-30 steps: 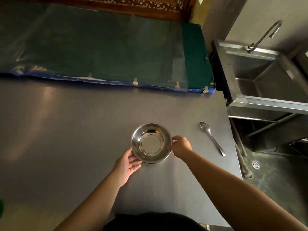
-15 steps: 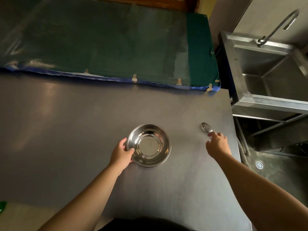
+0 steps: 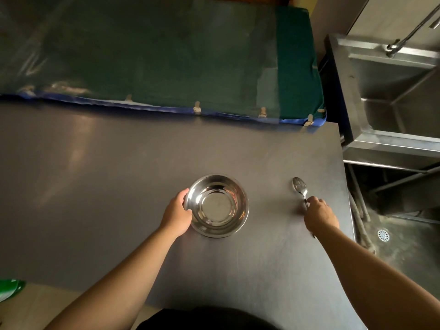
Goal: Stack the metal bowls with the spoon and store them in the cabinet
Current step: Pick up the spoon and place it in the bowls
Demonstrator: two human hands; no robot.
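Observation:
A shiny metal bowl (image 3: 217, 206) stands upright on the dark grey table (image 3: 119, 175); it looks like a nested stack, though I cannot tell how many bowls it holds. My left hand (image 3: 177, 214) grips its left rim, thumb over the edge. To the right lies a metal spoon (image 3: 299, 185), its head pointing away from me. My right hand (image 3: 319, 214) is closed over the spoon's handle, which is mostly hidden beneath the fingers. No cabinet is in view.
A green cushioned bench (image 3: 166, 55) with a blue edge runs along the table's far side. A steel sink (image 3: 392, 96) with a tap (image 3: 409, 29) stands to the right, past the table's right edge. Below it are floor pipes and a drain (image 3: 383, 235). A green object (image 3: 9, 288) sits lower left.
My right hand left the bowl's right rim, moved right to the spoon and closed on its handle. My left hand shifted up onto the bowl's left rim.

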